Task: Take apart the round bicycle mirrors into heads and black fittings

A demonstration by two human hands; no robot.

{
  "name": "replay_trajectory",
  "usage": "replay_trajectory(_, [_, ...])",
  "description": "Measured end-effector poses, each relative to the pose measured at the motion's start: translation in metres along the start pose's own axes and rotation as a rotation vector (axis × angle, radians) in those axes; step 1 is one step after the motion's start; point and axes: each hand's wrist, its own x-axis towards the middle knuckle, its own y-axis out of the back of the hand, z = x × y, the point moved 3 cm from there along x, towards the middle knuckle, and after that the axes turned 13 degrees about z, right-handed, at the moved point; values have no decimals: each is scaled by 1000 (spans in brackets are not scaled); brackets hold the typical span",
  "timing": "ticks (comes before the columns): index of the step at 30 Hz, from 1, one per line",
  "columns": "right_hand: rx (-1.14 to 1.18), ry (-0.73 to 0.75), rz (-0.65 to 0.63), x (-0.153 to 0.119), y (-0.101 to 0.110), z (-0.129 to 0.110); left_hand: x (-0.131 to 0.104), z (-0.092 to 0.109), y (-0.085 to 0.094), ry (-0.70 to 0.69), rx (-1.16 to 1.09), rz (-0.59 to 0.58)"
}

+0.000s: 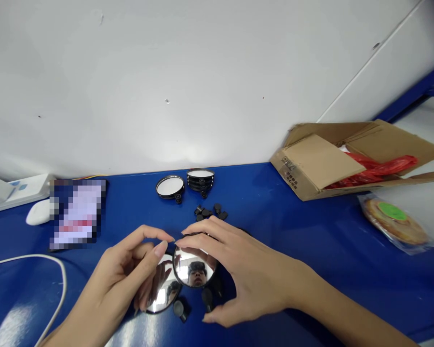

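My right hand [238, 270] arches over a round black-rimmed mirror [193, 270], its fingers on the upper rim and its thumb low beside a black mount [207, 298]. Beside it, my left hand [130, 272] has thumb and index finger brought together near the rim; whether anything is between them cannot be made out. A second round mirror [166, 291] lies under the left hand, partly covered by it and overlapped by the first mirror. One loose black mount piece [180, 308] sits just below the mirrors. Several more small black pieces [210, 212] lie beyond the right hand.
Toward the wall are a single round mirror [169, 186] and a stack of mirrors [200, 179]. At right stand an open cardboard box [311, 166] with red plastic and a wrapped disc-shaped item [394, 219]. Left are a blurred screen [79, 212], white mouse [39, 212] and white cable [63, 279].
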Motion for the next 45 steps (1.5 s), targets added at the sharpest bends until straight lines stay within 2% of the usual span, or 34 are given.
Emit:
replay_trajectory(13, [51,-87,-73,3,19,2,-1,5,-2,-46,15,-23])
replay_trajectory(33, [27,-92,-99,-3,16,6,0,3,-2,-52,44,-41])
replay_trajectory(41, [5,-91,-120,-3,16,4,-2,8,-4,-48,75,6])
replay_trajectory(45, [22,-103,-88,-2,18,3,-2,11,0,-164,205,99])
